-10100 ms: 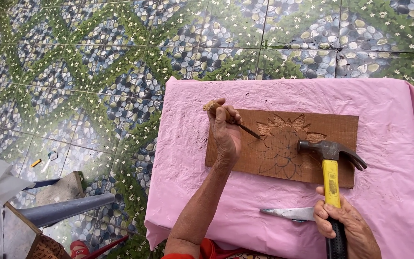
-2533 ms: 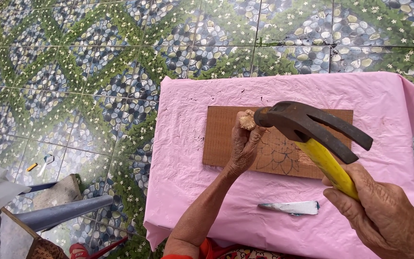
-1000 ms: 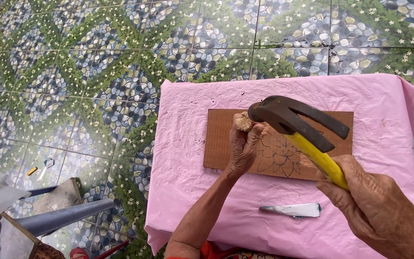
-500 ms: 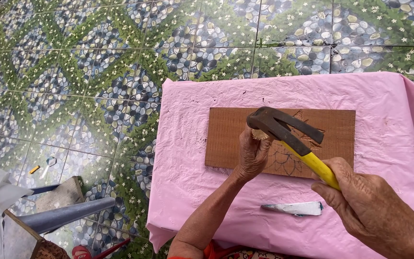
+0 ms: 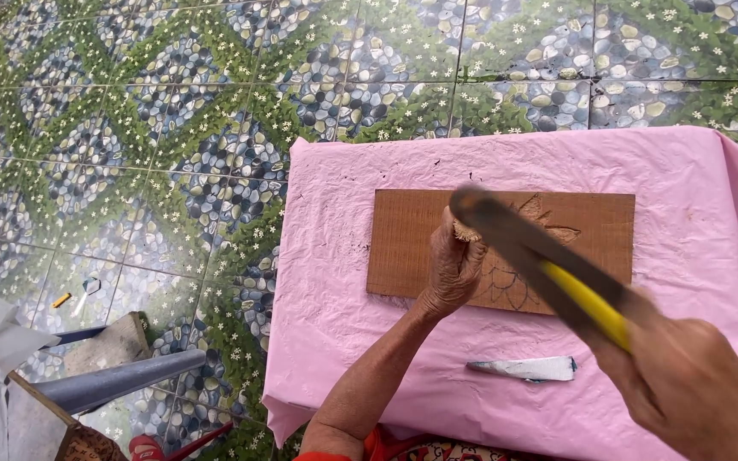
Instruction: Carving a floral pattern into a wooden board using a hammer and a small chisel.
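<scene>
A brown wooden board (image 5: 412, 239) with a carved flower lies on a table covered in pink cloth (image 5: 343, 341). My left hand (image 5: 453, 271) is closed around a wooden-handled chisel (image 5: 466, 232), held upright on the board left of the carving. My right hand (image 5: 698, 388), near the lower right corner, grips a claw hammer (image 5: 548, 269) with a yellow and black handle. The hammer is blurred, and its dark head is right at the chisel's top end.
A flat metal tool (image 5: 527, 369) lies on the cloth near the front edge. The floor around is tiled in a pebble and flower pattern (image 5: 172, 128). At lower left stand a grey pipe (image 5: 121, 382), a wooden piece and white sheets.
The hammer has swung down onto the chisel's top between the earlier frames and now. My left hand has kept the chisel on the board, shifting slightly along the carving.
</scene>
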